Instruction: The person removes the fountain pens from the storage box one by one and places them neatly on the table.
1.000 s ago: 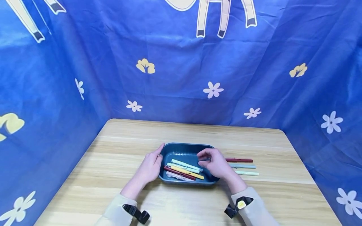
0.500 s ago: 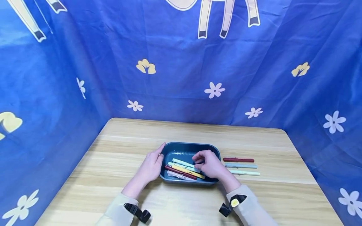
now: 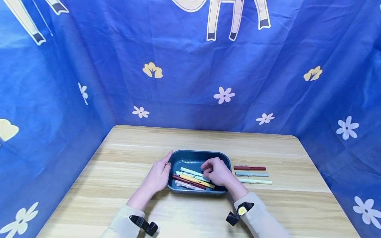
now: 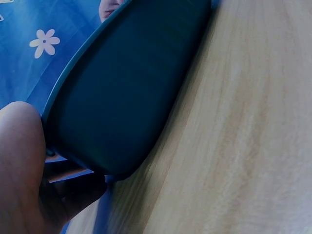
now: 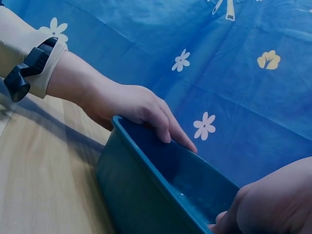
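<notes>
A dark teal plastic bin (image 3: 196,151) sits on the table, its left wall gripped by my left hand (image 3: 157,173), with a finger along the rim. Inside lie several pens: a yellow pen (image 3: 200,181) crossing a dark red pen (image 3: 184,180), a pale lavender pen (image 3: 186,185) in front, and a pale mint pen (image 3: 189,171) behind. My right hand (image 3: 218,172) reaches into the bin with curled fingers, fingertips at the right ends of the pale pens; I cannot tell whether they pinch one. The right wrist view shows the bin's wall (image 5: 141,180) but hides the pens.
Right of the bin, a dark red pen (image 3: 249,168), a light blue pen (image 3: 252,174) and a mint pen (image 3: 256,181) lie roughly parallel on the wooden table (image 3: 143,142). A blue patterned cloth (image 3: 184,82) encloses the back and sides.
My right hand has moved left and deeper into the bin, over the right ends of the pale pens, uncovering more of the three pens on the table. My left hand stays put.
</notes>
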